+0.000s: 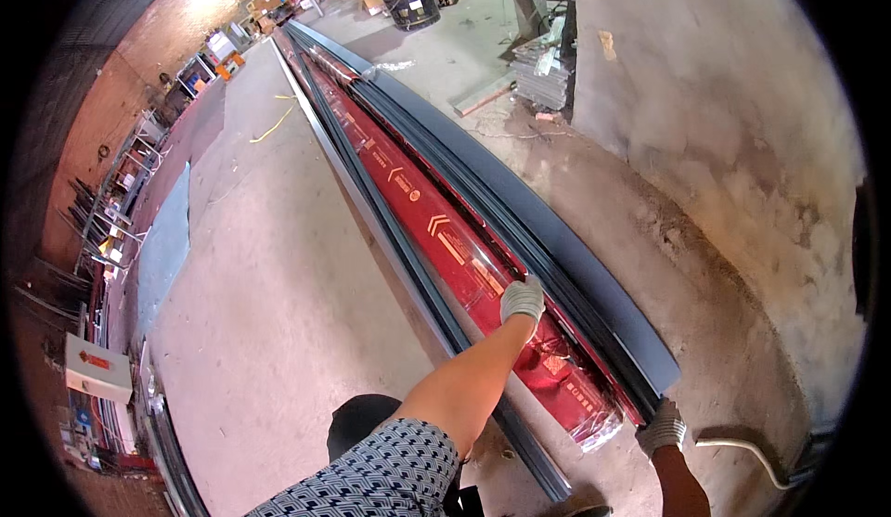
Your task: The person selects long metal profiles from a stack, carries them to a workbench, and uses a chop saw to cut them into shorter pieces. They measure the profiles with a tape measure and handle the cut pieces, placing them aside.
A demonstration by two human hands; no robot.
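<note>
Long dark metal profiles [483, 200] lie in a bundle running from near right to far left. Beside them on the left is a long bundle in red printed plastic wrap [408, 192], its near end crumpled with clear film. My left hand [522, 299], in a white knit glove, is closed at the right edge of the red wrap, along the dark profiles. What sits in its fingers is partly hidden. At the near end of the dark profiles, my gloved right hand [662, 429] is closed around their tips. A wide grey strip [594, 285] lies along their right side.
Another dark profile [408, 266] lies left of the red wrap. A bent pale pipe [752, 447] is near my right hand. Stacked grey pieces [543, 76] stand by the wall at right. A black bucket [408, 2] is at the back, and a white box [97, 368] at left.
</note>
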